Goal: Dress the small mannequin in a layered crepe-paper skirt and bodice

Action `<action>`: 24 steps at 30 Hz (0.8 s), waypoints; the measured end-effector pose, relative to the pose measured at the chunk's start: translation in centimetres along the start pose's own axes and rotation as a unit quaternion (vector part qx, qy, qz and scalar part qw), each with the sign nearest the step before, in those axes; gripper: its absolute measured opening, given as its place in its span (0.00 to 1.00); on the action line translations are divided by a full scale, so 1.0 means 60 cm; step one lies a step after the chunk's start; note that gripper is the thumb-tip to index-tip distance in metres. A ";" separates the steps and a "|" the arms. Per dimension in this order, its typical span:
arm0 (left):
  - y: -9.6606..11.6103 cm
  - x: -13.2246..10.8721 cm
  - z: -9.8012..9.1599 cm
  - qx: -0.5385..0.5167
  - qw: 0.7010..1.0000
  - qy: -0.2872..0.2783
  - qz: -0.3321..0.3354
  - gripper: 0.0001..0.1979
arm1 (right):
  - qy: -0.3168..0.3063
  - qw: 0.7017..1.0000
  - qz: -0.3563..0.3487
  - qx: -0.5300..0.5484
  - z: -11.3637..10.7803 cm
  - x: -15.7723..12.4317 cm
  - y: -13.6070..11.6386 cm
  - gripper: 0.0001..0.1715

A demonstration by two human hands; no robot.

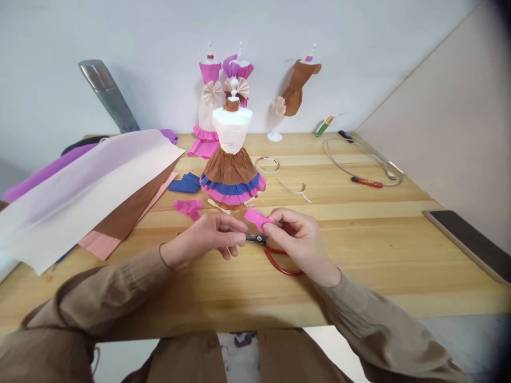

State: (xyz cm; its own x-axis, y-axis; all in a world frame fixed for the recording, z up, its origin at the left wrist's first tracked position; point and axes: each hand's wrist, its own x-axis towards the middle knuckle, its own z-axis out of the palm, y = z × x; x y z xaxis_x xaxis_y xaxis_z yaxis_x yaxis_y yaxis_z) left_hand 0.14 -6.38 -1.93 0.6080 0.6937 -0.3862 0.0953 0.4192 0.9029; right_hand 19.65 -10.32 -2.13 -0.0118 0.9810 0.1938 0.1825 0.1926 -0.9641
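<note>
A small pink paper piece point(256, 219) is pinched between the thumb and fingers of my right hand point(297, 239). Left of it, my left hand point(207, 238) has its fingers loosely curled and apart, with nothing seen in them. Scissors with red handles point(281, 269) lie on the table beneath my hands, their dark blades pointing left. Just beyond my hands stands a small white dress form point(232, 125) wearing a cream top and a ruffled skirt point(230, 178) of brown, blue and pink layers.
Large paper sheets point(88, 186) cover the left side. Blue paper point(184, 183) and pink scraps point(188, 207) lie near the skirt. Other dressed forms point(210, 96) stand behind. At right are a cable point(343, 171), a red-handled tool point(367, 182) and a phone point(471, 239).
</note>
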 end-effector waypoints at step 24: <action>-0.054 0.015 0.045 -0.205 0.965 0.100 0.132 0.15 | 0.004 0.959 -0.224 -0.176 0.009 -0.003 0.019 0.05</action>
State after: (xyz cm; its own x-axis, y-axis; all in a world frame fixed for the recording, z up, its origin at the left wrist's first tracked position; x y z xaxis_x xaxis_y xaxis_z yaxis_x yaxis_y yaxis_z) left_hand 2.53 -8.70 -4.71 0.4004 0.8896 -0.2196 -0.3867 0.3813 0.8397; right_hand 19.32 -10.29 -3.39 -0.1584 0.8015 0.5766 0.4822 0.5724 -0.6632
